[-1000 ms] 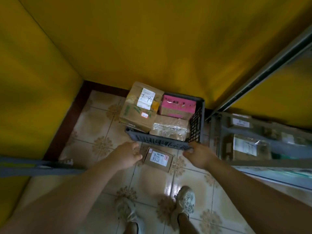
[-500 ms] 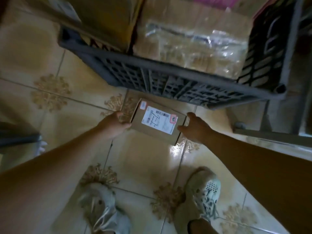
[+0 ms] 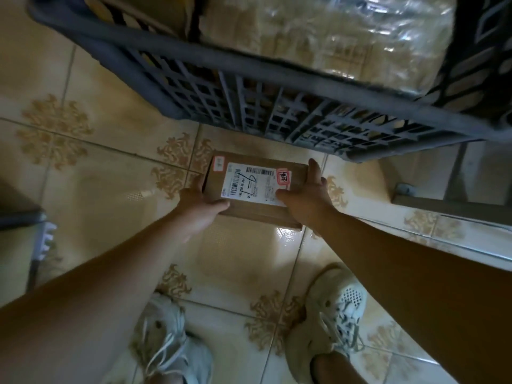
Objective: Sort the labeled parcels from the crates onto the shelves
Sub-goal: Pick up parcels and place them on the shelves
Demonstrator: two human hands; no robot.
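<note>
A small brown cardboard parcel (image 3: 257, 198) with a white shipping label and a red-edged sticker is just in front of the dark plastic crate (image 3: 249, 87), low over the tiled floor. My left hand (image 3: 201, 206) grips its left end, thumb on top. My right hand (image 3: 307, 195) grips its right end, fingers along the side and thumb on the label. The crate holds a plastic-wrapped parcel (image 3: 332, 34) and a brown box (image 3: 144, 9) at the top left.
My two feet in pale shoes (image 3: 329, 322) stand on the patterned floor tiles (image 3: 110, 189). A metal shelf leg and base rail (image 3: 432, 200) sit at the right. A grey metal object (image 3: 36, 236) juts in at the left edge.
I have bent down toward the floor, so the view closed in. Both hands went from the crate's front rim to the small parcel and now clasp its two ends.
</note>
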